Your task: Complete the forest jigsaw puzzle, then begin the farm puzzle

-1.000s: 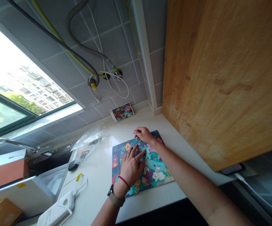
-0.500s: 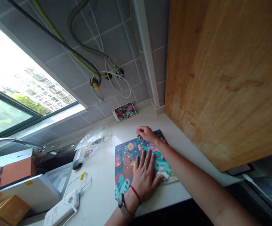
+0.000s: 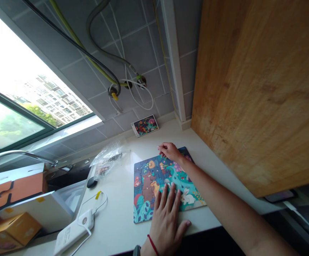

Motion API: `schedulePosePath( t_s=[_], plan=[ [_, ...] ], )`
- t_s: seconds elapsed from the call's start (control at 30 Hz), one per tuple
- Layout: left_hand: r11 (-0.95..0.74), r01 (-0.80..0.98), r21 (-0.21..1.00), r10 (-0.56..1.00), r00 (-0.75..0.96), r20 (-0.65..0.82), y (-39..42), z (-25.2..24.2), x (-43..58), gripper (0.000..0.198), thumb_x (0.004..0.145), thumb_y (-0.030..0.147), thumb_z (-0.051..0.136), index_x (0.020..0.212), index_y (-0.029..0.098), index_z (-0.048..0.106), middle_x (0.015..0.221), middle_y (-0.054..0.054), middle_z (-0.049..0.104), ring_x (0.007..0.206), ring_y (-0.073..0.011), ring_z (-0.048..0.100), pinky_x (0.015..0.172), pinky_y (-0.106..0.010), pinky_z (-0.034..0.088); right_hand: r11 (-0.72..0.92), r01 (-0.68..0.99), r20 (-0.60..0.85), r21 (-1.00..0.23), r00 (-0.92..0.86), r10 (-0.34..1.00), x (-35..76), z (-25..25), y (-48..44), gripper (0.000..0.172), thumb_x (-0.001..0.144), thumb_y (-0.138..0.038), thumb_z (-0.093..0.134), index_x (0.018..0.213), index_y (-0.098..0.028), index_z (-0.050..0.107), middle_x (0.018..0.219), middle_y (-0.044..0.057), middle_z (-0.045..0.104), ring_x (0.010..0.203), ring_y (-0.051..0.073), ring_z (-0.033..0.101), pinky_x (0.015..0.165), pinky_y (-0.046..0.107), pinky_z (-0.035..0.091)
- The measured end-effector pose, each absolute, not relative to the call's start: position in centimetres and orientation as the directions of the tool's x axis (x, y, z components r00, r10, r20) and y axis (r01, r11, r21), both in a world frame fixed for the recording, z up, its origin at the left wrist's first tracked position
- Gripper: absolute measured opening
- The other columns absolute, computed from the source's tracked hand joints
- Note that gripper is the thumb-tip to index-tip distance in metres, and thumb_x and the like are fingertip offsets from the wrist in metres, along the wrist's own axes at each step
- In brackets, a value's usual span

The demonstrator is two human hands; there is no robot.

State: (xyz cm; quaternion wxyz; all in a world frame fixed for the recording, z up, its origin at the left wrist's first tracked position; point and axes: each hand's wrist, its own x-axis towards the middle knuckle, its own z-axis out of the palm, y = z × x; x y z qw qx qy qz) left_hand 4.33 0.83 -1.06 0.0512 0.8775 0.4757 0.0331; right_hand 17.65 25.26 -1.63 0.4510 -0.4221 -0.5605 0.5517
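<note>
Left hand (image 3: 167,219) drawn back over puzzle (image 3: 147,180), fingers (image 3: 171,196) apparently touching it.

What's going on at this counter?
A person is at work with a jigsaw puzzle on a white counter. Their left hand is spread palm down over its near edge, and their right hand is loosely curled at the far edge; whether it holds anything is hard to tell. The pieces in view lie joined together. A colourful picture card is by the wall, and clear plastic wrapping lies to the left.
</note>
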Motion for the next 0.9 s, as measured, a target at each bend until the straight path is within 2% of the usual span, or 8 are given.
schedulePosePath(
  t_s=[0.27,0.37,0.5,0.57,0.63,0.73,0.8,0.9],
  plan=[
    [-0.571,0.79,0.223,0.802,0.595,-0.053,1.1,1.2,2.6,0.081,0.103,0.062,0.041,0.168,0.03,0.002,0.173,-0.004,0.011,0.159,-0.0363,0.014,0.124,-0.06,0.03,0.032,-0.019,0.036,-0.999,-0.236,0.971,17.7,-1.4,25.1,0.028,0.086,-0.044,0.069,0.074,-0.019,0.066,0.063,0.002,0.071,0.051,0.012,0.061,0.051,0.02,0.049],
    [-0.65,0.705,0.284,0.708,0.697,-0.11,4.0,2.4,1.9,0.077,0.104,0.063,0.039,0.167,0.033,0.007,0.173,-0.003,0.013,0.159,-0.032,0.017,0.127,-0.056,0.026,0.036,-0.015,0.038,-0.999,-0.238,0.97,17.7,-1.3,24.9,0.028,0.086,-0.044,0.069,0.074,-0.019,0.066,0.064,0.002,0.071,0.05,0.012,0.062,0.051,0.02,0.049],
    [-0.725,0.633,0.27,0.615,0.772,-0.16,9.0,2.8,-1.7,0.071,0.104,0.064,0.039,0.166,0.036,0.019,0.172,-0.002,0.02,0.159,-0.0288,0.021,0.129,-0.05,0.023,0.046,-0.006,0.046,-0.999,-0.24,0.97,17.8,-1.1,24.9,0.027,0.087,-0.042,0.067,0.073,-0.019,0.065,0.064,0.002,0.072,0.05,0.012,0.062,0.053,0.021,0.051],
    [-0.655,0.722,0.221,0.711,0.688,-0.142,11.6,2.8,-4.6,0.065,0.104,0.064,0.038,0.162,0.035,0.033,0.17,-0.005,0.028,0.157,-0.0304,0.026,0.128,-0.051,0.026,0.05,-0.002,0.049,-0.999,-0.239,0.97,17.8,-1.2,25.0,0.027,0.087,-0.042,0.067,0.073,-0.019,0.065,0.064,0.002,0.072,0.051,0.012,0.062,0.053,0.021,0.051],
    [-0.383,0.901,0.202,0.922,0.386,0.024,13.7,3.0,-7.4,0.063,0.106,0.061,0.032,0.155,0.025,0.048,0.164,-0.013,0.041,0.15,-0.0333,0.041,0.12,-0.053,0.04,0.049,0.001,0.048,-0.999,-0.241,0.969,17.8,-1.2,25.0,0.028,0.087,-0.044,0.068,0.073,-0.019,0.066,0.064,0.002,0.072,0.05,0.012,0.062,0.053,0.021,0.05],
    [-0.126,0.92,0.37,0.951,0.005,0.31,14.6,3.5,-9.0,0.064,0.109,0.055,0.028,0.151,0.013,0.051,0.154,-0.019,0.053,0.144,-0.0319,0.051,0.118,-0.052,0.045,0.048,0.004,0.046,-0.999,-0.242,0.969,17.8,-1.3,25.0,0.03,0.086,-0.046,0.069,0.074,-0.019,0.066,0.064,0.002,0.072,0.051,0.012,0.062,0.052,0.021,0.05],
    [-0.144,0.885,0.443,0.939,-0.019,0.344,13.4,3.6,-7.8,0.061,0.109,0.052,0.028,0.151,0.014,0.05,0.154,-0.017,0.054,0.146,-0.0293,0.048,0.12,-0.05,0.043,0.05,0.006,0.047,-0.999,-0.241,0.969,17.8,-1.4,25.1,0.03,0.086,-0.046,0.068,0.074,-0.019,0.066,0.065,0.002,0.072,0.051,0.012,0.063,0.052,0.021,0.05],
    [-0.273,0.861,0.43,0.956,0.192,0.223,10.0,3.1,-3.8,0.057,0.11,0.049,0.032,0.158,0.022,0.041,0.164,-0.009,0.042,0.156,-0.0268,0.031,0.125,-0.048,0.038,0.054,0.013,0.05,-0.998,-0.243,0.969,17.8,-1.6,25.1,0.03,0.087,-0.047,0.066,0.076,-0.019,0.067,0.066,0.003,0.073,0.051,0.013,0.063,0.053,0.022,0.051]
  ],
)
